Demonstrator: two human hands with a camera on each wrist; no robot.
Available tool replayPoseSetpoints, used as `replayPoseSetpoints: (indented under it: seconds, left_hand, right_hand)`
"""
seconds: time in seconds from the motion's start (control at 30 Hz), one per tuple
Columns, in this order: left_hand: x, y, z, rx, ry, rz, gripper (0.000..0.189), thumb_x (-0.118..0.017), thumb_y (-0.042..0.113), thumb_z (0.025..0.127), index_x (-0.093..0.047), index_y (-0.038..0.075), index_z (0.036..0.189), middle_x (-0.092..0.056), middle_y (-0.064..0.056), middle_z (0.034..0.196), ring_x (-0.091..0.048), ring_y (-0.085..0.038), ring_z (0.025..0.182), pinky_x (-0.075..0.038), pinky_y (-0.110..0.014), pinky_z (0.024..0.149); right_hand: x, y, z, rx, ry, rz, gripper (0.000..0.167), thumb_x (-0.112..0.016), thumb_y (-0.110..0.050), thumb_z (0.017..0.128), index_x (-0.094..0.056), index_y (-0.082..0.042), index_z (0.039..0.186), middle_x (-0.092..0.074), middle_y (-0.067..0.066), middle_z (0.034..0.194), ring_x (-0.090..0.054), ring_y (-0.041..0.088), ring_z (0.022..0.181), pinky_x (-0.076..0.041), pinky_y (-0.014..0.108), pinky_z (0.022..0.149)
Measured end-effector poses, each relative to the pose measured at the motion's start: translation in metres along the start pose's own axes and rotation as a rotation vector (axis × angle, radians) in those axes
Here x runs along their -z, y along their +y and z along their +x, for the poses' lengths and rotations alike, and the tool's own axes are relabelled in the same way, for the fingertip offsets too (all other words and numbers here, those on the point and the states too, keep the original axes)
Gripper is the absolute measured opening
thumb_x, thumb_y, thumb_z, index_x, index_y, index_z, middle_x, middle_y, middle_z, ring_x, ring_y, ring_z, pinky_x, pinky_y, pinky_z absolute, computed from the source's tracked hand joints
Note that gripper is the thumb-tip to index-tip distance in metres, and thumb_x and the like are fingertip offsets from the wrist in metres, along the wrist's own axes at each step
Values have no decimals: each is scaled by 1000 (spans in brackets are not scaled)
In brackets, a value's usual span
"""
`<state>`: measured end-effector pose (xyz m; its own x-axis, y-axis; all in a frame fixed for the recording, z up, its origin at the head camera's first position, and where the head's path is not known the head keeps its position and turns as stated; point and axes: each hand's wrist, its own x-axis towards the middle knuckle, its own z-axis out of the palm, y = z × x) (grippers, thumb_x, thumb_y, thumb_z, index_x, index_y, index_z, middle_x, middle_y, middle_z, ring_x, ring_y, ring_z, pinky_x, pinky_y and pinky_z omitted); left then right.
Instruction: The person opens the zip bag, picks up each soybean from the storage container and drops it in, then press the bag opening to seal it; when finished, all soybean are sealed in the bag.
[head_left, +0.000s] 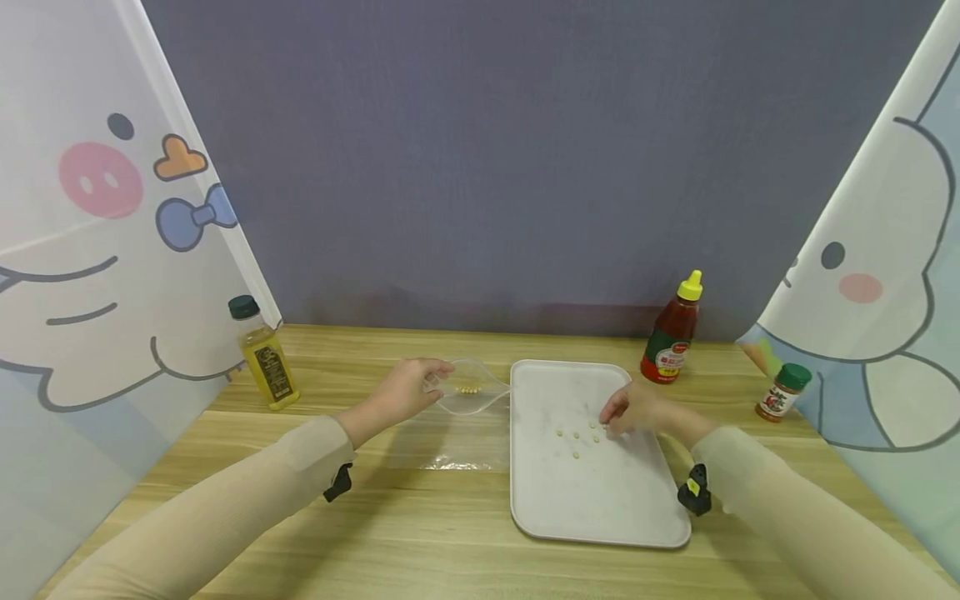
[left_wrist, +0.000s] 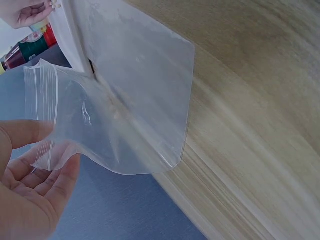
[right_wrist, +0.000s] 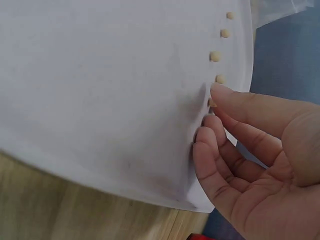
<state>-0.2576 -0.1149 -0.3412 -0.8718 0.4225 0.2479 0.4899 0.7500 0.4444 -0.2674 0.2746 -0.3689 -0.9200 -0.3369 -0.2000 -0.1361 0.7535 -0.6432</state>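
Observation:
My left hand [head_left: 408, 390] holds the rim of a clear zip-seal plastic bag [head_left: 453, 446], thumb on one side and fingers on the other. The bag's mouth gapes, and several pale yellow beans, like soybeans, show through it. On the white tray [head_left: 592, 504] to the right lie several more soybeans [right_wrist: 215, 56], scattered. Over the tray's right part, my right hand [head_left: 639, 408] has a single soybean [right_wrist: 212, 103] between its thumb and forefinger, low at the tray surface. The other fingers of that hand are bent.
An oil bottle [head_left: 270, 367] with a dark green cap stands at the left. Behind the tray is a red sauce bottle [head_left: 670, 342] with a yellow tip; a small green-capped jar [head_left: 782, 393] stands far right. A grey panel [head_left: 480, 167] closes the back of the wooden table [head_left: 420, 533].

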Motion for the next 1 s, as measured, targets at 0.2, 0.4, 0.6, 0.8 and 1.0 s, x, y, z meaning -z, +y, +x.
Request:
replayPoseSetpoints:
  seconds: [0.2, 0.4, 0.6, 0.8, 1.0]
  left_hand:
    - [-1, 0, 0, 19, -6, -4, 42, -72, 0, 82, -63, 3, 124, -69, -13, 114, -66, -28, 99, -57, -39, 88]
    - [-2, -1, -1, 23, -9, 1, 42, -72, 1, 83, -63, 4, 124, -70, -12, 114, -66, -27, 100, -57, -39, 88]
    - [-2, -2, -1, 3, -4, -8, 42, -72, 0, 83, -63, 2, 124, -70, -12, 114, -66, -27, 99, -57, -39, 87]
    - [-2, -4, -1, -13, 7, -4, 42, -73, 0, 82, -64, 2, 123, -70, -13, 114, -66, -27, 98, -57, -38, 87]
    - [-1, -2, -1, -4, 7, -13, 42, -73, 0, 82, -64, 2, 123, -70, -13, 114, -67, -28, 99, -57, -38, 87]
  right_hand:
    - [-6, 2, 1, -20, 13, 12, 16, -79, -7, 76, -71, -1, 89, -62, 0, 73, -52, 13, 67, -47, 25, 60]
    - [-8, 2, 1, -54, 23, 31, 16, -80, -9, 78, -70, -1, 88, -60, 1, 72, -51, 14, 67, -46, 25, 60]
    - [-7, 4, 2, -22, 23, 42, 12, -77, -9, 80, -71, 0, 87, -61, -1, 70, -51, 13, 65, -46, 25, 59]
    - [-3, 6, 2, -5, 45, 65, 10, -72, -7, 84, -69, 1, 89, -63, 2, 73, -55, 16, 66, -51, 30, 61]
    - [3, 0, 1, -23, 97, 105, 13, -70, -3, 84, -70, 4, 96, -70, 6, 81, -60, 15, 71, -57, 33, 67]
